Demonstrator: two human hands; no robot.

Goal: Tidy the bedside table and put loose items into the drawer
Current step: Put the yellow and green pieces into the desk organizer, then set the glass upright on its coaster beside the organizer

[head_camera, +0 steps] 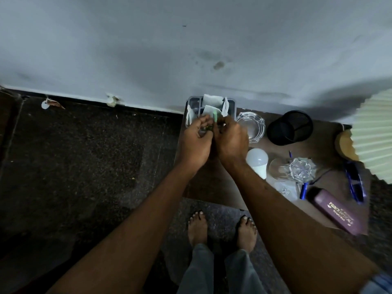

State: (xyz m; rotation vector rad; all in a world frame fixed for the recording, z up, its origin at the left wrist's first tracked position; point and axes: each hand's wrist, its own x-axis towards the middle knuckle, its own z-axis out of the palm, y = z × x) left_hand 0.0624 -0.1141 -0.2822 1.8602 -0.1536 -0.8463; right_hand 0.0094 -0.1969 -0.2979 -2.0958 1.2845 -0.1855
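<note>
A grey divided organiser tray (232, 105) stands at the back left of the brown bedside table (214, 183), with white paper pieces (211, 100) sticking out of it. My left hand (196, 142) and my right hand (231, 142) meet just in front of the tray. Together they pinch a small dark green thing (209, 127), with a pale green strip (214, 117) standing up between the fingertips. What exactly the small thing is cannot be told. No drawer is in view.
On the table lie a glass ashtray (253, 126), a black mesh pen cup (290, 127), a white bulb (257, 161), a crystal dish (301, 169), blue pens (356, 182), a maroon spectacle case (335, 211) and a pleated lamp shade (375, 132). Dark floor lies to the left; my bare feet (222, 228) are below.
</note>
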